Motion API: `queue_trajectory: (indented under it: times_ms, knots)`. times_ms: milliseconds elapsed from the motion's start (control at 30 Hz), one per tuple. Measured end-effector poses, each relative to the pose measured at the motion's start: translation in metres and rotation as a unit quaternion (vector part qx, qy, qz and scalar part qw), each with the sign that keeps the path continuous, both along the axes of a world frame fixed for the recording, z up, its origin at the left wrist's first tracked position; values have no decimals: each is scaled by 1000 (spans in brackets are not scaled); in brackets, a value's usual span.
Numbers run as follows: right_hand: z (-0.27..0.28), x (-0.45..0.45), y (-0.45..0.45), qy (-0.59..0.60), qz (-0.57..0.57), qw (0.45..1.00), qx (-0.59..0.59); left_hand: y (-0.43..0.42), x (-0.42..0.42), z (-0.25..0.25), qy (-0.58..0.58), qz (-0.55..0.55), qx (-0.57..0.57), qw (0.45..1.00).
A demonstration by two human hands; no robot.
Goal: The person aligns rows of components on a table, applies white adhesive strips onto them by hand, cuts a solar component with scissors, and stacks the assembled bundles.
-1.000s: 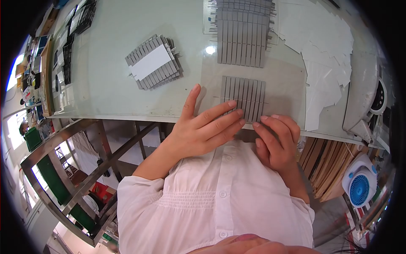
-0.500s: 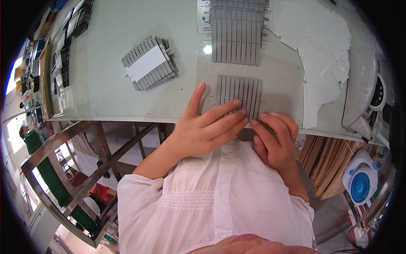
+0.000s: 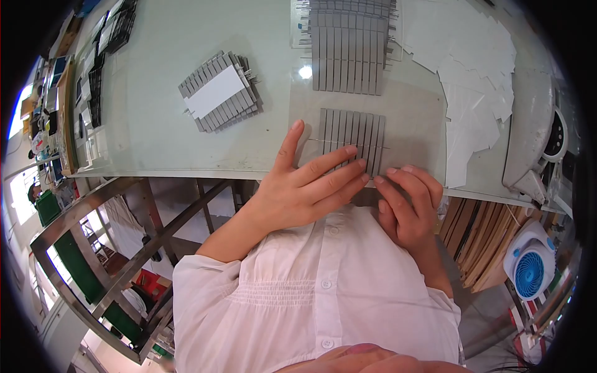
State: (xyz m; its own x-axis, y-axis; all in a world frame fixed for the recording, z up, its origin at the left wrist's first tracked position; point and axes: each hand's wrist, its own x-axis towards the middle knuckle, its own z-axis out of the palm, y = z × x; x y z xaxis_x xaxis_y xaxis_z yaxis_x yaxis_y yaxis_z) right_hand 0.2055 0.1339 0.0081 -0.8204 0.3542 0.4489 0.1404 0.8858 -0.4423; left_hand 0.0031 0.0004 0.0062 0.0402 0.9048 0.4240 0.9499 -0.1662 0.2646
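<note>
so there's a small flat panel of narrow grey parallel strips (image 3: 339,127) lying on the pale greenish worktop (image 3: 168,146), right near the front edge, with a thin wire crossing it and poking out both sides. left hand (image 3: 292,196) is open, back of it facing up, fingers spread over the lower part of the panel, one digit sticking out away from the others. not gripping it, just fingertips on it. right hand (image 3: 410,208) is half curled by the panel's lower right corner, fingertips near the left hand's; can't tell if it's pinching anything. just past the panel is a bigger stack of grey strip panels (image 3: 347,56) with wire ends sticking out. off to the left is a smaller, skewed stack of grey strip panels (image 3: 245,102) with a white rectangular card (image 3: 216,92) on top, and to the right a loose spread of thin white sheets (image 3: 472,93).
</note>
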Motion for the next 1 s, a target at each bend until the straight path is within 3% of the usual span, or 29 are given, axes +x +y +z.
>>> queue_trajectory:
  times_ms: [433,533,633,733,933,1000]
  knots:
    - [-2,2,0,-1,-2,1000,4,1,-2,-2,13,-12,5,1000]
    - [5,14,7,-8,-32,999,40,0,-4,0,-17,-19,23,999]
    - [11,36,21,-45,-177,975,129,-7,-6,-1,-33,-21,65,997]
    - [13,38,34,-118,-206,963,128,-15,-10,-3,-43,-31,89,995]
    - [-2,60,40,-51,-105,980,160,-23,-10,-3,-54,-66,108,991]
    - [-7,66,42,0,-134,987,91,-24,-9,0,-56,-68,116,989]
